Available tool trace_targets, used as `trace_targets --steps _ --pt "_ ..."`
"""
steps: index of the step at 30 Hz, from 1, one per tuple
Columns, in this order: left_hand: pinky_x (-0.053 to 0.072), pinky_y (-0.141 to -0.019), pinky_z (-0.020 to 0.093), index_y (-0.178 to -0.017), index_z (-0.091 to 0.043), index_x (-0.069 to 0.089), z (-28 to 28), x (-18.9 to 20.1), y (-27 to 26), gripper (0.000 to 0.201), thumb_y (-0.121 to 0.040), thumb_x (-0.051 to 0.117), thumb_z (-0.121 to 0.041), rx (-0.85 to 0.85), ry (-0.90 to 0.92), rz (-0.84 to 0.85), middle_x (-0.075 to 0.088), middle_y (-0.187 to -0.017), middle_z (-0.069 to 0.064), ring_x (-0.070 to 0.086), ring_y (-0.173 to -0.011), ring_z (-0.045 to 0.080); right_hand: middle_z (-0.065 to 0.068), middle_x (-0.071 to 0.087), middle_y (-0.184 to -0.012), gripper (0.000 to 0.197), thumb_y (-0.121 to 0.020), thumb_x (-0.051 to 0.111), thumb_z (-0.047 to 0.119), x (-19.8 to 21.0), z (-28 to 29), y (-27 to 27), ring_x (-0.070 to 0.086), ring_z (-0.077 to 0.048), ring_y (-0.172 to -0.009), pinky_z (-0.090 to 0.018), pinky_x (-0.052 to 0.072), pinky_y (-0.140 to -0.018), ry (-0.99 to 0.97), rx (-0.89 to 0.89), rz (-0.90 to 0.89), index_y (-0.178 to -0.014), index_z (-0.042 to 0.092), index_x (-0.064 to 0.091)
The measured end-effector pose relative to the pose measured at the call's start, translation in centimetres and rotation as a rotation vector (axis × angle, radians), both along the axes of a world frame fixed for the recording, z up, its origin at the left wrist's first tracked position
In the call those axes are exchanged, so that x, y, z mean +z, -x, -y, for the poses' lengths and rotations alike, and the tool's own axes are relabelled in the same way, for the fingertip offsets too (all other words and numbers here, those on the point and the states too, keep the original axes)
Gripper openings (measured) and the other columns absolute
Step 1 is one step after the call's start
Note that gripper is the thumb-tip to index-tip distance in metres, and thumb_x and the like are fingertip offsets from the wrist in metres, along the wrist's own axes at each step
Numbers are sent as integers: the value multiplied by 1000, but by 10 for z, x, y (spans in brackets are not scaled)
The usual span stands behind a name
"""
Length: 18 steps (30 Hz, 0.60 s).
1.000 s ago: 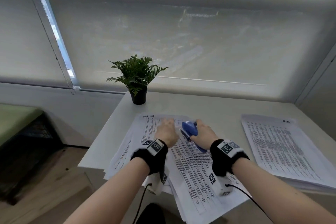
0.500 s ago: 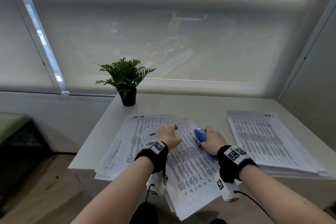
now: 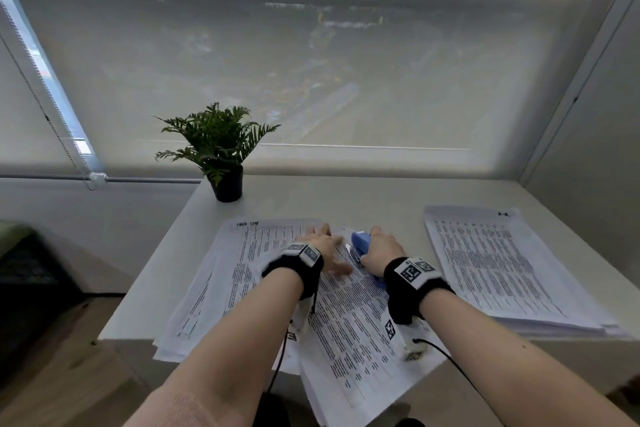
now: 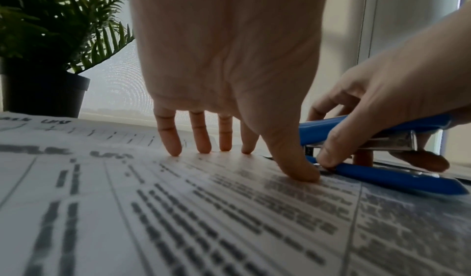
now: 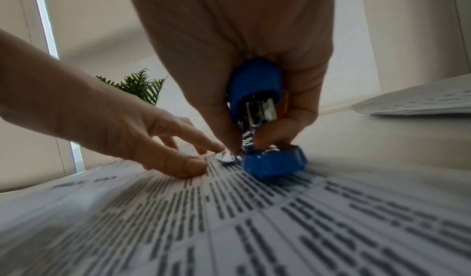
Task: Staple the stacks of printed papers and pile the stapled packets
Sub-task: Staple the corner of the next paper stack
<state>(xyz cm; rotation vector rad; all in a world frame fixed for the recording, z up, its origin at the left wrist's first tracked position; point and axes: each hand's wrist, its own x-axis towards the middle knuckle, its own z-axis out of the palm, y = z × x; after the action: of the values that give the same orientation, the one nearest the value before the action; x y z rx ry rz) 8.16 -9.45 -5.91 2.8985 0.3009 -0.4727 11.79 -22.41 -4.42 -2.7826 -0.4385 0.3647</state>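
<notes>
A packet of printed papers (image 3: 356,329) lies slanted on a wider pile (image 3: 221,274) at the desk's front. My left hand (image 3: 320,246) presses flat on the packet's top, fingers straight (image 4: 198,137), thumb down beside the stapler. My right hand (image 3: 381,248) grips a blue stapler (image 3: 360,243) set on the packet's upper corner, thumb on one side and fingers on the other (image 5: 257,119). In the left wrist view the stapler (image 4: 377,153) has its top arm raised a little above its base. The corner of the paper under the stapler's nose is hidden.
A second stack of printed papers (image 3: 502,270) lies at the right of the white desk (image 3: 363,198). A small potted fern (image 3: 221,156) stands at the back left. A window blind closes the back, a wall the right. The floor drops off left.
The head view has shifted. My left hand has slid up toward the packet's top edge and lies flatter. My right hand with the stapler has moved a little nearer the corner.
</notes>
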Motion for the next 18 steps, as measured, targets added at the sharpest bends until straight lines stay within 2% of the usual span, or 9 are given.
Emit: trace_targets --steps 3,6,8,11,15,18 --pt "23 -112 56 -141 -28 37 3 -2 0 73 -80 60 -60 19 1 -2 24 -149 6 21 -140 39 -20 50 -130 47 -87 56 15 -1 -4 3 52 -37 -120 -40 44 -97 10 -34 -20 -129 5 37" --pt "17 -114 55 -145 -29 31 5 -2 1 77 -80 59 -61 35 -25 -19 12 -158 9 12 -144 40 -20 47 -133 50 -88 57 17 2 -8 6 50 -37 -123 -40 43 -99 18 -79 -27 -131 4 36" --pt "20 -113 54 -144 -30 32 5 -2 2 77 -80 58 -62 29 -41 -13 15 -156 9 14 -143 40 -20 47 -133 48 -89 56 19 5 -11 8 49 -36 -123 -39 43 -99 16 -83 -35 -130 4 38" --pt "33 -106 53 -137 -28 39 4 -2 4 70 -79 58 -63 8 -53 34 29 -142 10 28 -134 37 -18 52 -129 39 -92 53 24 9 -13 10 54 -34 -118 -37 46 -95 11 -70 -30 -124 5 45" --pt "30 -109 55 -139 -28 37 3 -3 5 70 -81 57 -61 -9 -66 27 26 -144 12 25 -135 39 -16 48 -131 22 -93 52 18 11 -12 17 50 -32 -122 -39 44 -101 64 -26 -8 -114 13 47" --pt "30 -109 54 -138 -28 39 2 -3 4 66 -82 56 -60 -18 -68 33 28 -142 12 27 -133 39 -16 45 -134 32 -94 52 15 13 -13 20 48 -32 -125 -40 40 -104 64 -31 7 -124 7 45"
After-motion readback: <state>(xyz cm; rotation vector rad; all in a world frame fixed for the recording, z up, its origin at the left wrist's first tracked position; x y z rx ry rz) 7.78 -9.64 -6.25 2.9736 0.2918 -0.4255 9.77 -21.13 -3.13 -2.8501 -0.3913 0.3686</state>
